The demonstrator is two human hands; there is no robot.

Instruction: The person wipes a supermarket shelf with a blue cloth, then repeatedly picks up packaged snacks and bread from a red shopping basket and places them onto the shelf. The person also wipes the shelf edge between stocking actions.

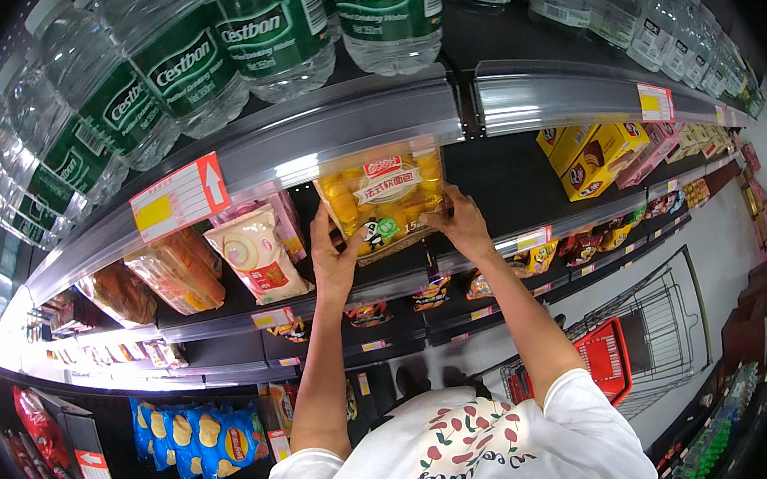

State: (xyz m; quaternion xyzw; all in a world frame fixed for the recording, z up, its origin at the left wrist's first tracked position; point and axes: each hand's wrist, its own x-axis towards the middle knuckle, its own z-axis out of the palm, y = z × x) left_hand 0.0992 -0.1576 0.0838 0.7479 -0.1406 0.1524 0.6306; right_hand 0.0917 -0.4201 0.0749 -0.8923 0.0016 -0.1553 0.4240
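Note:
Between my two hands is a yellow packaged box of soft bread (390, 195), with a clear film front and a panda printed near its lower edge. My left hand (334, 253) grips its left side, thumb at the lower front corner. On the opposite side, my right hand (461, 223) presses the right edge with the thumb on the front. The box is at the middle shelf, its top just under the lip of the shelf above. To its left stands a cream-coloured bread bag (260, 256), with a pink package (283, 213) partly hidden behind it.
Cestbon water bottles (187, 66) line the upper shelf (353, 117). Yellow boxes (593, 155) sit farther right on the middle shelf. Below are small snack packs (432, 293) and blue Lay's bags (203, 439). A wire shopping cart (673, 311) holding a red basket (606, 360) stands at my right.

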